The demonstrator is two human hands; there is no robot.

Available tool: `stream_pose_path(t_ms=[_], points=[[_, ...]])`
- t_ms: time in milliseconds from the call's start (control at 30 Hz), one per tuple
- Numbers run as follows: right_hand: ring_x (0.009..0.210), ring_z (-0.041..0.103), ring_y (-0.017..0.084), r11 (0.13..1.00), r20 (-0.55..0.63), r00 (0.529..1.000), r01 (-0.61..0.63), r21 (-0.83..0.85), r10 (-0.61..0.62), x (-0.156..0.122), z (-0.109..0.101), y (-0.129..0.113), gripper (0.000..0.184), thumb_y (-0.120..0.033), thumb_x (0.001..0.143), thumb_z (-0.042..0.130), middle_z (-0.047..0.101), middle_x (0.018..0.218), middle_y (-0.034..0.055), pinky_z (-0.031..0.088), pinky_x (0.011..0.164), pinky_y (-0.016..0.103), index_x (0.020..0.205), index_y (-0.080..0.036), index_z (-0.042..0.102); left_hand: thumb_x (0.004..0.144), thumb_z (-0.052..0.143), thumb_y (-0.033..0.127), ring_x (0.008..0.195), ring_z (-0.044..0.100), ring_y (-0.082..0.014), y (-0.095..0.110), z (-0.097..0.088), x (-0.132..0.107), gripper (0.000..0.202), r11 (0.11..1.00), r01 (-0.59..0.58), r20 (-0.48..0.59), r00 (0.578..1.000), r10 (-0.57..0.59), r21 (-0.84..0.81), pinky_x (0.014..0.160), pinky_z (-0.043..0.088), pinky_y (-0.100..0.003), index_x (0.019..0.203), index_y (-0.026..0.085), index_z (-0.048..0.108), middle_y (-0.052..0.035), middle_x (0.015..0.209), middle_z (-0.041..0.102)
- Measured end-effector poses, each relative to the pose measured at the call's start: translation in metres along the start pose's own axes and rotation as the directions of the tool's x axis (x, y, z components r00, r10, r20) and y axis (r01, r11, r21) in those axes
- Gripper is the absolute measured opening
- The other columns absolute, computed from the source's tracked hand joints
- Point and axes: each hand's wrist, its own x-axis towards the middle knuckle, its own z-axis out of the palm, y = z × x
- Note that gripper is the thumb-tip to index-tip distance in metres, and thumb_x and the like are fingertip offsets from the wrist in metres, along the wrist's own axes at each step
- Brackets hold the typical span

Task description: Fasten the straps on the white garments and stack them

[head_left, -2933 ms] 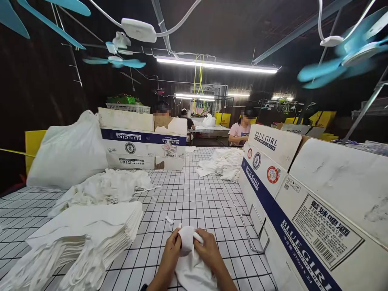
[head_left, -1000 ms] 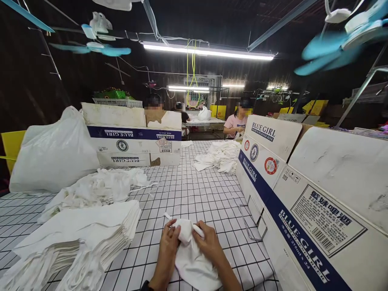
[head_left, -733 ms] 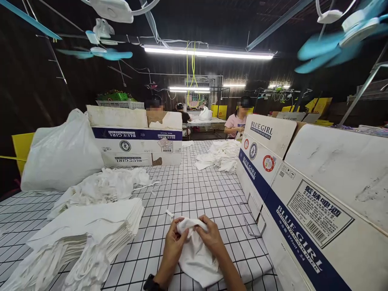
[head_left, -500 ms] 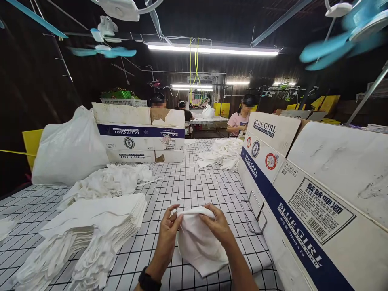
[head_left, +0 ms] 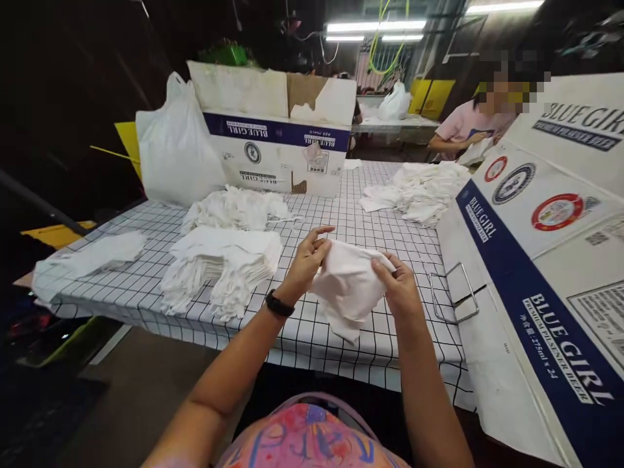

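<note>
A white cloth piece point(head_left: 351, 279) hangs between my two hands above the checked table point(head_left: 312, 325). My left hand point(head_left: 308, 259) pinches its upper left edge between thumb and fingers. At the upper right corner, my right hand point(head_left: 397, 279) grips the edge with the thumb on top. The cloth's lower end droops close to the tabletop; I cannot tell whether it touches. Left of my hands lies a neat stack of white cloth pieces point(head_left: 224, 253) with strap-like ends hanging toward the front.
A loose white heap point(head_left: 234, 209) lies behind the stack, another pile point(head_left: 419, 188) at the back right. Cartons stand at the back point(head_left: 277, 156) and right point(head_left: 517, 260). A wire stand point(head_left: 453, 296) leans by the right carton. A white plastic bag point(head_left: 178, 146) sits back left. A person point(head_left: 480, 127) works opposite.
My view has tilted down and swung left, bringing the table's front edge into sight. Both hands still hold the cloth, now spread wider between them.
</note>
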Motion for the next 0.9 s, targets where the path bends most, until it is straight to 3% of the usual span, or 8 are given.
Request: stream_pose_path(t_ms=[233,333,500,567,633,733,800,900], points=[[0.071,0.058,0.013,0.998,-0.012,0.998,0.065,-0.018,-0.065,0.013,-0.001,-0.011,0.032,-0.047,0.077,0.086,0.07,0.083,-0.0003,0.047,0.062,0.023,0.096,-0.022,0.077,0.072,0.09,0.031,0.079,0.066,-0.0121,0.001,-0.008,0.002,0.077,0.998,0.057,0.147,0.988,-0.051,-0.038,0.071,0.05,-0.023,0.139,0.025,0.053,-0.0019,0.1,0.07],[0.071,0.057,0.012,0.987,-0.026,0.987,0.156,-0.044,-0.157,0.022,0.001,-0.027,0.031,-0.046,0.078,0.086,0.069,0.082,-0.0006,0.045,0.061,0.022,0.095,-0.022,0.077,0.074,0.088,0.029,0.076,0.064,-0.0108,0.012,-0.008,0.009,0.066,0.999,-0.009,0.122,0.992,0.014,-0.037,0.07,0.049,-0.022,0.133,0.022,0.058,0.0001,0.09,0.07],[0.07,0.058,0.014,0.961,-0.068,0.963,0.25,-0.121,-0.259,0.025,-0.002,-0.042,0.034,-0.049,0.079,0.084,0.068,0.081,-0.0006,0.046,0.06,0.024,0.099,-0.022,0.075,0.082,0.081,0.027,0.082,0.064,-0.0108,0.028,-0.007,0.019,0.054,0.984,-0.176,0.136,0.975,0.174,0.004,0.075,0.051,-0.022,0.132,0.024,0.061,0.0001,0.092,0.07],[0.069,0.059,0.015,0.96,-0.062,0.974,0.202,-0.192,-0.218,0.026,-0.009,-0.03,0.038,-0.052,0.08,0.08,0.069,0.083,0.0006,0.047,0.059,0.026,0.103,-0.023,0.074,0.086,0.077,0.028,0.085,0.065,-0.012,0.017,-0.011,0.019,0.051,0.983,-0.17,0.125,0.979,0.16,0.07,0.077,0.052,-0.024,0.133,0.025,0.06,-0.0021,0.099,0.07],[0.067,0.058,0.017,0.926,-0.065,0.988,0.107,-0.362,-0.14,0.026,-0.02,-0.005,0.039,-0.053,0.08,0.075,0.069,0.081,0.0018,0.048,0.061,0.029,0.103,-0.021,0.075,0.087,0.073,0.028,0.083,0.066,-0.0122,-0.006,-0.018,0.014,0.05,0.974,-0.065,0.091,0.995,0.047,0.215,0.076,0.052,-0.026,0.135,0.025,0.057,-0.0061,0.113,0.07],[0.064,0.057,0.02,0.738,-0.139,0.989,-0.053,-0.673,-0.057,0.023,-0.042,0.042,0.034,-0.045,0.076,0.068,0.065,0.067,0.0017,0.051,0.069,0.036,0.095,-0.018,0.077,0.087,0.068,0.022,0.085,0.067,-0.0145,-0.049,-0.03,0.0,0.046,0.872,0.13,-0.015,0.99,-0.139,0.472,0.075,0.054,-0.03,0.131,0.022,0.059,-0.0118,0.132,0.064],[0.067,0.06,0.022,0.679,-0.182,0.983,-0.111,-0.726,-0.033,0.017,-0.055,0.066,0.035,-0.042,0.074,0.064,0.068,0.069,0.004,0.053,0.074,0.039,0.095,-0.018,0.077,0.086,0.065,0.019,0.095,0.067,-0.0181,-0.071,-0.038,-0.013,0.039,0.799,0.124,-0.052,0.992,-0.116,0.588,0.082,0.055,-0.034,0.126,0.021,0.061,-0.0115,0.134,0.063],[0.076,0.066,0.023,0.692,-0.208,0.978,-0.143,-0.708,-0.01,0.007,-0.067,0.082,0.042,-0.045,0.077,0.061,0.075,0.087,0.0082,0.055,0.077,0.038,0.105,-0.018,0.076,0.089,0.063,0.021,0.103,0.064,-0.0207,-0.087,-0.046,-0.033,0.031,0.705,0.021,-0.025,1.0,-0.004,0.709,0.094,0.053,-0.039,0.119,0.021,0.063,-0.0087,0.126,0.066]])
